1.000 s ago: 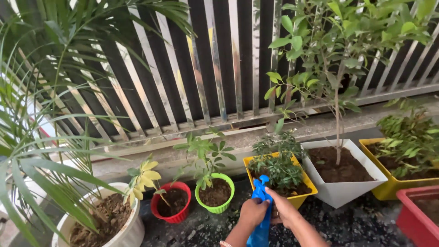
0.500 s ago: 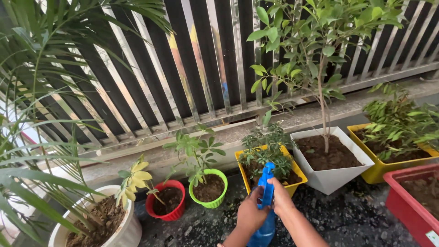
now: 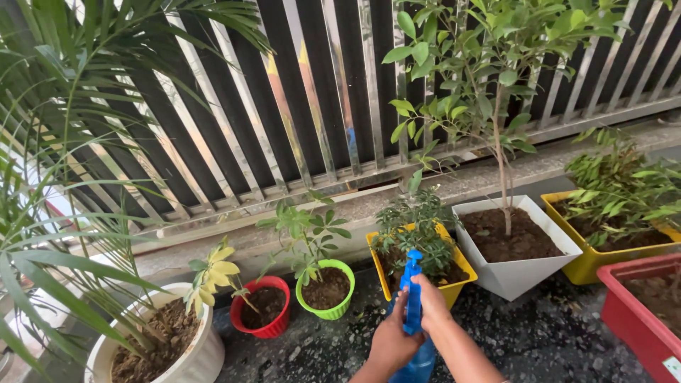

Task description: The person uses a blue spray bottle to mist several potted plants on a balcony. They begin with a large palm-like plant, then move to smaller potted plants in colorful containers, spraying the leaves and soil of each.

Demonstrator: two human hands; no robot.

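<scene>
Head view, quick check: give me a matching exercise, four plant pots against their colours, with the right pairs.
Pots:
1. Round pot of the palm at far left
2. Small pot with the yellow-leaved plant
3. Small round pot to its right
4. Angular pot holding the tall young tree

Colours:
A. green
B. white, faceted
C. red
D. white, round

Pairs: 1-D, 2-C, 3-A, 4-B.

Both hands, left hand and right hand, hold the blue spray bottle.
</scene>
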